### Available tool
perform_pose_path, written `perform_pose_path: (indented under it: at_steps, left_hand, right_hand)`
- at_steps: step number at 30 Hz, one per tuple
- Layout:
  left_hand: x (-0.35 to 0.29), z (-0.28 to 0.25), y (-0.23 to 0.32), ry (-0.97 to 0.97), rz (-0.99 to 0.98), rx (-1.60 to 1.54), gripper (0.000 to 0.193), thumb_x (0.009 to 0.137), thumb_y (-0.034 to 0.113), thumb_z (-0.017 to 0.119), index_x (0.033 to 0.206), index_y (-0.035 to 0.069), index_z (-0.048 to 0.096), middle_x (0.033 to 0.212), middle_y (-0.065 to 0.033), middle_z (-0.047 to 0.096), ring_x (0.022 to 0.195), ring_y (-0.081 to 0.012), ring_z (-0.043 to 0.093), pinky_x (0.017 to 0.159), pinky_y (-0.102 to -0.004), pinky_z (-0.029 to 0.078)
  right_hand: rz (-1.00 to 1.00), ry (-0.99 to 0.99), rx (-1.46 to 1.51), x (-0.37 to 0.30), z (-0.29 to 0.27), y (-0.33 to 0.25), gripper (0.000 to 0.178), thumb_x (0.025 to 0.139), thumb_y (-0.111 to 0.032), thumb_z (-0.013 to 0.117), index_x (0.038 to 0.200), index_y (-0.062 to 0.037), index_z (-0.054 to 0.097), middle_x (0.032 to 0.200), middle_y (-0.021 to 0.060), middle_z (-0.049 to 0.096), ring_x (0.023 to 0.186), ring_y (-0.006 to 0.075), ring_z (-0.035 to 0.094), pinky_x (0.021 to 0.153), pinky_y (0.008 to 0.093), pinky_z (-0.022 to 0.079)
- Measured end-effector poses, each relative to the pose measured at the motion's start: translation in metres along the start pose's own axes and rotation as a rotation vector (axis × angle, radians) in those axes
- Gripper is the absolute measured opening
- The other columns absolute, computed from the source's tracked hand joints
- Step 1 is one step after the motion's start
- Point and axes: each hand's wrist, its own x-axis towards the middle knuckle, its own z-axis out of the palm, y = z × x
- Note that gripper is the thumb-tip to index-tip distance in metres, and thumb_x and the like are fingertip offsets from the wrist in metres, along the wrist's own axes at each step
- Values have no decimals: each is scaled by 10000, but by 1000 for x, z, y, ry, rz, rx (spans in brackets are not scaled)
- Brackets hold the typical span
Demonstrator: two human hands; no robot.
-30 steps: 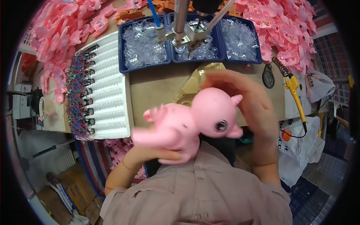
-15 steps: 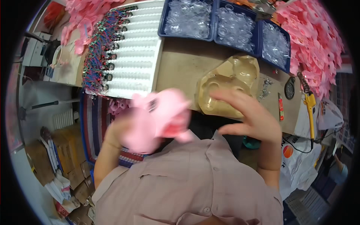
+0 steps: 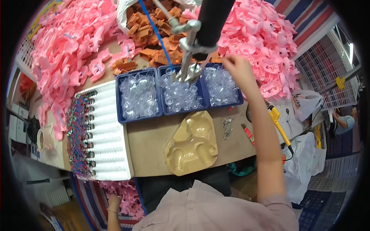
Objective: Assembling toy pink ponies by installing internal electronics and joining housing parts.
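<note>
Pink shells (image 3: 256, 46) look curved, hollow; can't tell if left fingers (image 3: 112, 196) or right fingers (image 3: 230, 61) grip any.

A head-worn fisheye looks down over the workbench (image 3: 147, 148).

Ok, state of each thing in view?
left hand: at lower pink parts, grip unclear
right hand: curled, by far edge of right bin, grip unclear
bins: open, filled
mold: face up, cavities exposed
tray: flat, wired parts along left side
iron: corded, on/off unclear
black tool: overhead, unheld
metal bits: loose
</note>
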Motion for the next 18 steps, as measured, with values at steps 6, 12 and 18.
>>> perform_pose_path:
  at_steps: [6, 12, 18]
  left_hand:
    - [-77, -193, 174, -995, 747, -121, 522, 903, 386, 566, 1294, 45, 506, 1136, -180, 633, 1014, -269, 622, 873, -325, 480]
    - [-46, -348, 325, -813, 1064, -175, 364, 903, 255, 610, 1196, 39, 602, 1180, -95, 630, 1103, -190, 583, 969, -321, 442]
    - [80, -340, 519, 562, 1430, -241, 482, 791, 376, 670, 1110, 29, 567, 994, -209, 615, 974, -374, 588, 827, -459, 477]
  right_hand:
    - [-315, -144, -670, 128, 38, 130, 232, 812, -84, 503, 976, -56, 665, 923, 207, 658, 844, 341, 656, 714, 428, 514]
    - [-163, 229, -482, 131, 16, 221, 313, 918, -240, 457, 1086, -15, 595, 1022, 212, 629, 895, 299, 625, 747, 435, 477]
    - [72, 958, 452, 99, -3, 74, 247, 927, -122, 521, 1117, 25, 575, 1022, 128, 640, 946, 242, 603, 838, 345, 466]
